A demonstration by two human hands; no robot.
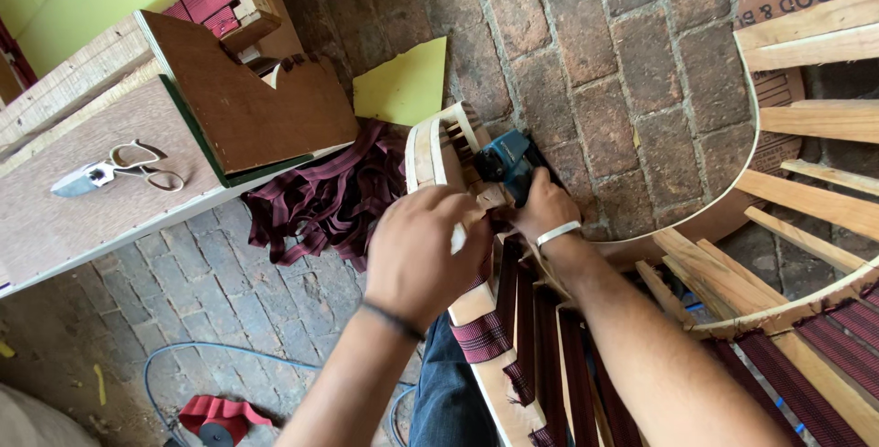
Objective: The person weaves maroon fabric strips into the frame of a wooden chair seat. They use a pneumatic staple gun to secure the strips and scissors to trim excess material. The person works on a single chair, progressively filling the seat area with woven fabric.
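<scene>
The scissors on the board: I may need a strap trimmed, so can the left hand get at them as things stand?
Probably yes: the scissors lie uncovered on the board, nothing between, but the left hand is busy pressing on the wooden frame.

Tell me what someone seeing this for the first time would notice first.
Probably the two hands at the centre: the right hand grips a blue power tool against a wooden frame, while the left hand presses on the dark red webbing stretched across it. Next, the loose heap of the same webbing on the brick floor to the left, and the scissors on the board at far left.
</scene>
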